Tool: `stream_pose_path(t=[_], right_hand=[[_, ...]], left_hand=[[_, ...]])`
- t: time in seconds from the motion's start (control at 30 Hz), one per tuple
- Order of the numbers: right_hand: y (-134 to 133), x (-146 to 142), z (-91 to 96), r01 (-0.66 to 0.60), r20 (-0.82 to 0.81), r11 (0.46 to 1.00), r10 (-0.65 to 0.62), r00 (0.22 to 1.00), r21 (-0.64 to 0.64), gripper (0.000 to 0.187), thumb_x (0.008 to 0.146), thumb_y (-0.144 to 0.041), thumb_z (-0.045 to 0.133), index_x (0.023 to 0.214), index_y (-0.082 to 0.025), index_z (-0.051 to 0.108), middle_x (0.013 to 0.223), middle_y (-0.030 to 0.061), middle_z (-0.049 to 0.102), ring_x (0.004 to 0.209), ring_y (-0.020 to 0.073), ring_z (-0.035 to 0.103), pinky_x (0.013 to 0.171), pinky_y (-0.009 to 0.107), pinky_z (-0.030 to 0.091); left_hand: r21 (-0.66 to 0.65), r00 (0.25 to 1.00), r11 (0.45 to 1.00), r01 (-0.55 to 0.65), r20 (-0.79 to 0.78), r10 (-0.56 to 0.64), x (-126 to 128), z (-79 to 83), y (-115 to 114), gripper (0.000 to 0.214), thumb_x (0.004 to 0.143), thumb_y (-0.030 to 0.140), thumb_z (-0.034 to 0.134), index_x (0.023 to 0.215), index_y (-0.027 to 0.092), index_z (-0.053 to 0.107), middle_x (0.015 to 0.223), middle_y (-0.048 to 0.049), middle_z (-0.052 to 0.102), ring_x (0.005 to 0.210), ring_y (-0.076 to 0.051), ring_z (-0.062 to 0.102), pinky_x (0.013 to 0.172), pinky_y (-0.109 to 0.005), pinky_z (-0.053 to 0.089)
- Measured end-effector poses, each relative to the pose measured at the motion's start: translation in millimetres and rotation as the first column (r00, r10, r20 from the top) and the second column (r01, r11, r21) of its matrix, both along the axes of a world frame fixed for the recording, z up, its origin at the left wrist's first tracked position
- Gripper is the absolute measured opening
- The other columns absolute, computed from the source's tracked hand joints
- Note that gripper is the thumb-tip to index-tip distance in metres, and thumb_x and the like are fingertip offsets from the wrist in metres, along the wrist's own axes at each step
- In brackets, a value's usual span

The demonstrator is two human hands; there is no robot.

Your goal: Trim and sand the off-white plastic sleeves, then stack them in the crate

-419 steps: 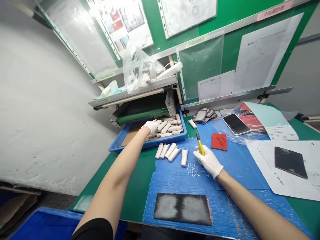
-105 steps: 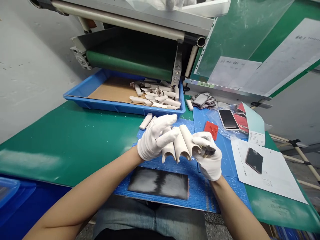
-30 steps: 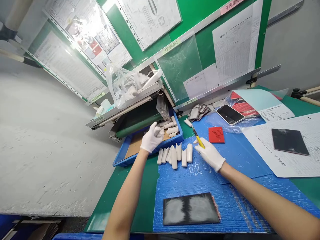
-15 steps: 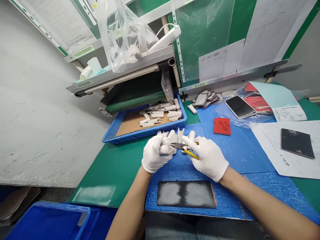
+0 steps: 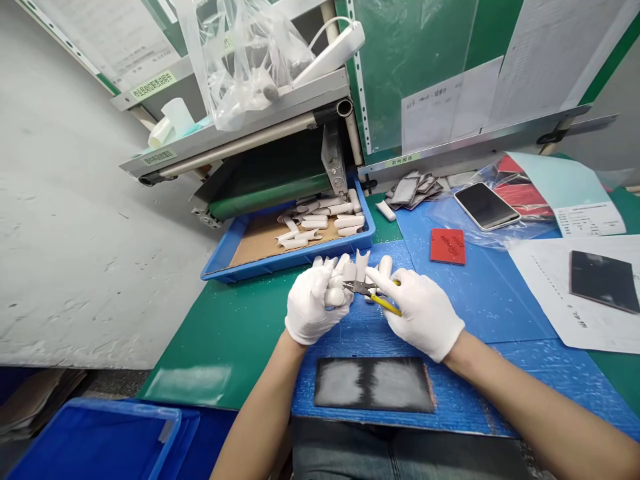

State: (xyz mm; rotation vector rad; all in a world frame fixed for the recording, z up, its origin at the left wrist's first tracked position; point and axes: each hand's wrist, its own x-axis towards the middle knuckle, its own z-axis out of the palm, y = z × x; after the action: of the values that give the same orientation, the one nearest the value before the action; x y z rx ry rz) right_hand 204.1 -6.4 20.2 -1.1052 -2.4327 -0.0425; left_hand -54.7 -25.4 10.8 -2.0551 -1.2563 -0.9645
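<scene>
**Fingers point(image 5: 326, 279) curled round a white piece, nippers at its edge**

The fingers of the left hand point(image 5: 314, 305), in a white knit glove, are wrapped tightly round a small white piece point(image 5: 334, 297), a smooth, rounded, trough-shaped part held just above the blue mat point(image 5: 480, 300). The right hand point(image 5: 426, 315), gloved the same way, is closed round the nippers point(image 5: 367, 292): slim yellow handles lie in the palm, the index finger runs straight along the top, and the dull metal tips touch the white piece.

Just beyond the two hands, a short row of like curved parts point(image 5: 385, 267) lies on the mat, which has a fine ribbed foam texture. Farther back sits a shallow blue tray point(image 5: 287, 264) lined with brown card, and a loose heap of more white parts point(image 5: 320, 221) lies at its right end, under a green belt roller point(image 5: 270, 197).

Near the table's front edge lies a flat dark plate point(image 5: 374, 385), grey-smudged and rectangular. To the right are a small red embossed card point(image 5: 448, 245), a glossy phone point(image 5: 487, 205) on clear plastic, and printed paper point(image 5: 550, 293). A crinkled clear bag point(image 5: 245, 60) rests on the metal shelf above.
</scene>
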Motion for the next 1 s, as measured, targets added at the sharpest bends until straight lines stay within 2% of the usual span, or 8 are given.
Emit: stream_pose_path(t=[0.13,0.23,0.37,0.47,0.57,0.67,0.8,1.0], right_hand=[[-3,0,-2.4,-0.006,-0.06,0.998,0.002,0.998,-0.056,0.067,0.095,-0.021,0.06,0.16,-0.033,0.051,0.105,0.0101,0.07,0.082,0.0235,0.063,0.066,0.034,0.036],[-6,1,-4.8,-0.011,-0.125,0.986,-0.011,0.992,-0.169,0.069,0.091,-0.018,0.062,0.157,-0.036,0.056,0.098,0.0077,0.073,0.078,0.0226,0.066,0.062,0.033,0.036],[-9,2,-3.2,-0.082,-0.254,0.958,0.01,0.967,-0.276,0.07,0.09,-0.019,0.064,0.158,-0.035,0.055,0.095,0.0068,0.073,0.077,0.022,0.067,0.068,0.032,0.045],[-9,1,1.4,-0.099,-0.265,0.975,0.044,0.963,-0.198,0.065,0.096,-0.024,0.062,0.159,-0.032,0.054,0.098,0.0096,0.072,0.082,0.0226,0.067,0.072,0.032,0.047],[-9,0,4.6,-0.067,-0.169,0.996,0.057,0.984,-0.057,0.061,0.098,-0.026,0.06,0.159,-0.03,0.055,0.102,0.0125,0.071,0.083,0.0247,0.066,0.072,0.034,0.045],[-9,-1,5.5,-0.031,-0.102,0.999,0.032,0.994,0.009,0.065,0.096,-0.026,0.061,0.16,-0.029,0.054,0.105,0.013,0.071,0.081,0.0253,0.064,0.07,0.036,0.043],[-11,1,5.0,-0.015,-0.084,0.999,0.018,0.996,0.043,0.065,0.094,-0.023,0.061,0.159,-0.029,0.055,0.105,0.0118,0.072,0.08,0.0237,0.064,0.068,0.034,0.043],[-16,3,0.4,-0.081,-0.219,0.995,0.065,0.974,-0.064,0.065,0.091,-0.014,0.058,0.155,-0.029,0.059,0.096,0.0052,0.075,0.069,0.0166,0.065,0.061,0.028,0.043]], left_hand=[[-0.057,0.998,0.997,0.061,-0.021,-0.062,4,4.3,0,0.081,0.089,0.027,0.079,0.153,0.023,0.028,0.135,-0.0194,0.071,0.125,-0.034,0.072,0.107,-0.055,0.062],[-0.006,0.996,0.997,0.079,-0.033,-0.079,9,8.2,0,0.089,0.089,0.024,0.079,0.159,0.02,0.023,0.132,-0.0194,0.073,0.124,-0.033,0.073,0.105,-0.052,0.063],[0.075,0.996,0.994,0.085,-0.009,-0.085,11,11.8,1,0.095,0.085,0.023,0.082,0.162,0.017,0.026,0.123,-0.0173,0.076,0.116,-0.031,0.076,0.1,-0.048,0.066],[0.087,0.998,0.994,0.06,-0.004,-0.06,8,10.4,2,0.093,0.087,0.018,0.077,0.162,0.017,0.023,0.12,-0.0157,0.077,0.112,-0.029,0.077,0.099,-0.045,0.066],[0.042,0.999,0.999,0.031,-0.039,-0.03,2,4.0,3,0.092,0.089,0.022,0.077,0.163,0.019,0.022,0.124,-0.0169,0.075,0.118,-0.029,0.075,0.102,-0.046,0.064],[0.049,0.998,0.998,0.036,-0.044,-0.034,-5,-1.7,4,0.097,0.088,0.026,0.081,0.165,0.018,0.022,0.125,-0.0174,0.075,0.121,-0.03,0.074,0.105,-0.047,0.062],[0.075,0.991,0.992,0.101,-0.092,-0.094,-7,1.9,5,0.103,0.084,0.032,0.086,0.166,0.015,0.026,0.126,-0.0191,0.075,0.122,-0.032,0.073,0.106,-0.047,0.061],[0.092,0.985,0.984,0.15,-0.105,-0.14,5,13.1,5,0.099,0.082,0.017,0.079,0.165,0.011,0.027,0.123,-0.0204,0.076,0.118,-0.032,0.075,0.103,-0.047,0.063]])
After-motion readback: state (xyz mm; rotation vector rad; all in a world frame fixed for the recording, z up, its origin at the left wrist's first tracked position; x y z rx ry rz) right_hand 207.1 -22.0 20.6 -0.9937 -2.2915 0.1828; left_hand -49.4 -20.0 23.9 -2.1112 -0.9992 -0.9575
